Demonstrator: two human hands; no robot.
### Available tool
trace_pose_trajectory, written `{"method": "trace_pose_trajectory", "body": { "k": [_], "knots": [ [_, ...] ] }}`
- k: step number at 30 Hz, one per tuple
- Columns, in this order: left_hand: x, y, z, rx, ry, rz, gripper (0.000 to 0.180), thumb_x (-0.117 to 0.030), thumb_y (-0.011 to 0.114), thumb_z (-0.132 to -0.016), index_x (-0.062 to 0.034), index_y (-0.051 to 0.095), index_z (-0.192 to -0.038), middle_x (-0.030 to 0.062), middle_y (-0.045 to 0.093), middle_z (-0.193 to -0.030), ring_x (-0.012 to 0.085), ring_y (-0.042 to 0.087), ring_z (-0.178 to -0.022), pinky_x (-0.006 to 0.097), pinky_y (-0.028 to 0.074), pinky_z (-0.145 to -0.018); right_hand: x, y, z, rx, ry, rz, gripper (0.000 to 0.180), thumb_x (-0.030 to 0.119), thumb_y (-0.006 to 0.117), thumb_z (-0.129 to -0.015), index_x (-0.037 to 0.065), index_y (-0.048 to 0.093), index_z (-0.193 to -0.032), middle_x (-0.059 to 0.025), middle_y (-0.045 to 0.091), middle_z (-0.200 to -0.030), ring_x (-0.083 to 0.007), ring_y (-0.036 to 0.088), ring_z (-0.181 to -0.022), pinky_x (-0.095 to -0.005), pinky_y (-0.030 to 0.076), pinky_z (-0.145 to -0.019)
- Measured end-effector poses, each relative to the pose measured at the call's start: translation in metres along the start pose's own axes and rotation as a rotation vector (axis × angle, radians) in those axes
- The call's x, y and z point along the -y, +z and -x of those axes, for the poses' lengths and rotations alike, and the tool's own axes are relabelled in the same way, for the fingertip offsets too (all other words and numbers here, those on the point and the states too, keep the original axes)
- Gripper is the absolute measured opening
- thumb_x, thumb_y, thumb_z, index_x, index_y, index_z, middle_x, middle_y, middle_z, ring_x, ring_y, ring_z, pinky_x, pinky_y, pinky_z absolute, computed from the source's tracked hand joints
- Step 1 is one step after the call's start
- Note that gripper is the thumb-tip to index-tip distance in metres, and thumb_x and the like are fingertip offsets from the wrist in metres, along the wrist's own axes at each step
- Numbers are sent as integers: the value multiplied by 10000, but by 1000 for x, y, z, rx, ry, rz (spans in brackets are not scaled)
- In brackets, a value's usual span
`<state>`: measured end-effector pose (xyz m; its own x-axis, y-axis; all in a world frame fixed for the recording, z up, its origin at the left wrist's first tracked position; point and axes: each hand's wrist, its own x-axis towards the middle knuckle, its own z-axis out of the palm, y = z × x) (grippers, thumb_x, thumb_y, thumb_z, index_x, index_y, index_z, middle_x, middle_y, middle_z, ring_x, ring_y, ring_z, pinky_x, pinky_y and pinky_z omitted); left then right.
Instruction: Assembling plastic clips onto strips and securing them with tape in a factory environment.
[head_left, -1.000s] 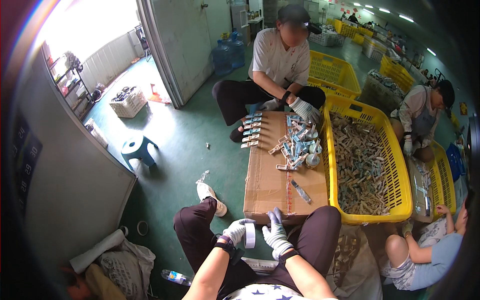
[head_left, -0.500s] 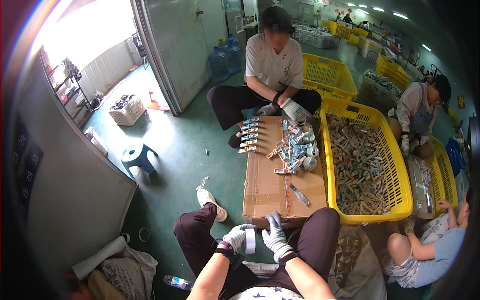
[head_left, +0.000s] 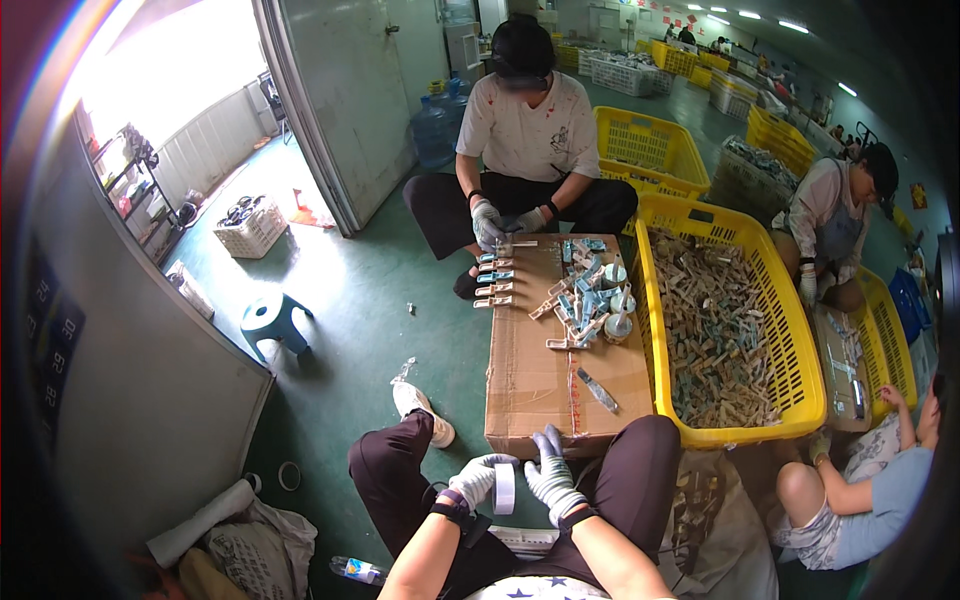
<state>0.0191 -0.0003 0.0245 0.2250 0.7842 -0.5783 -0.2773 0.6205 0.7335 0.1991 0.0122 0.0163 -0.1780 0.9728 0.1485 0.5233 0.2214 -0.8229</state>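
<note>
My left hand (head_left: 475, 480), in a striped knit glove, grips a roll of white tape (head_left: 504, 489) between my knees. Beside it my gloved right hand (head_left: 552, 478) has its fingers stretched out at the near edge of the cardboard box (head_left: 525, 385) and holds nothing. On the box top lies a heap of blue and beige clothes pegs (head_left: 585, 295). A short row of pegs (head_left: 494, 289) lies along the left edge. A flat, narrow, grey-blue object (head_left: 598, 390) rests near me. Across the box, a co-worker's gloved hands (head_left: 487, 224) are at the row's far end.
A yellow crate (head_left: 812, 400) full of pegs stands against the box's right side, with another yellow crate (head_left: 690, 150) behind it. Two more people sit to the right. On the left floor are a blue stool (head_left: 272, 318), a tape roll (head_left: 289, 476) and sacks (head_left: 255, 545).
The co-worker's hands have moved left from beside the peg heap to the row's far end, and their head is lower. My own hands stay almost in place, tape roll still held.
</note>
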Motion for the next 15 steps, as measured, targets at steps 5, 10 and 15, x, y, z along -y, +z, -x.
{"method": "trace_pose_trajectory", "body": {
  "k": [5, 10, 15],
  "knots": [
    [0, 1, -3, -3, -30, 3, 276, 25, 624, -811, -34, 648, -1080, 45, 670, -966, 151, 627, -825, 292, 519, -745, 2, -2, 0, -10, -9, 8, 591, -3, 626, -742, 55, 411, -1290, -221, 240, -1480, -379, 247, -1374, -366, 299, -1098],
    [-5, 8, 2, -23, -57, 44, 270, 19, 629, -816, -43, 647, -1079, 42, 668, -961, 146, 626, -813, 286, 520, -731, 2, -4, 2, 6, 19, -4, 600, 1, 628, -743, 63, 408, -1297, -217, 238, -1482, -384, 251, -1370, -367, 317, -1085],
    [0, 3, -2, -19, -56, 60, 261, 11, 624, -822, -52, 649, -1075, 36, 670, -939, 149, 629, -788, 293, 526, -713, 3, -4, 1, 2, 14, -4, 599, 3, 626, -743, 65, 408, -1297, -218, 238, -1483, -390, 257, -1366, -365, 331, -1074]
  ]
}}
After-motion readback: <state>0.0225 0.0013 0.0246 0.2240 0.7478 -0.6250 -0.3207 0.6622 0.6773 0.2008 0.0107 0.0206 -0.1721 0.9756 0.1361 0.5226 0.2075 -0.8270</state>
